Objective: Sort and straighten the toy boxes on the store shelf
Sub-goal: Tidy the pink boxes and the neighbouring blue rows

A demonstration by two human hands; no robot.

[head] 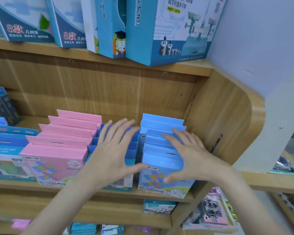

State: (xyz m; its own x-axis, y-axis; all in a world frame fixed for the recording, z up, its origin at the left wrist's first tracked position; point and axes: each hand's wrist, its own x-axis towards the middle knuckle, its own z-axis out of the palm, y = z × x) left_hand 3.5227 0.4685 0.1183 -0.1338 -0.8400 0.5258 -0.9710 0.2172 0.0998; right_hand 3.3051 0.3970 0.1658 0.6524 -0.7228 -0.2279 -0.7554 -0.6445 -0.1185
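- Toy boxes stand in rows, front to back, on the middle shelf [92, 192] of a wooden unit: a pink row [58, 146], a dark blue row [131, 150] in the centre, and a light blue row [161, 150] at the right end, near the unit's side panel [215, 116].
- Risk, as a judgement: the light blue row looks uneven, its tops staggered and slightly askew. A push from the right hand alone could fan the boxes further or tip the front one off the shelf edge, since its base sits close to the lip.
- Risk: the dark blue row sits lower between taller neighbours, so pressing it could tilt boxes into the gap.
- Left hand [114, 150] is flat with fingers spread, over the dark blue row, thumb reaching toward the light blue front box. It grips nothing.
- Right hand [185, 153] is flat with fingers spread, lying on the light blue tops, thumb down across the front box's face. It grips nothing. The two hands are apart.
- Upper shelf [185, 68] carries tall blue and white boxes [168, 31], some leaning.
- Below, a lower shelf [126, 217] holds more packaged toys, blurred.
- A pale wall [261, 39] meets the unit on the right.
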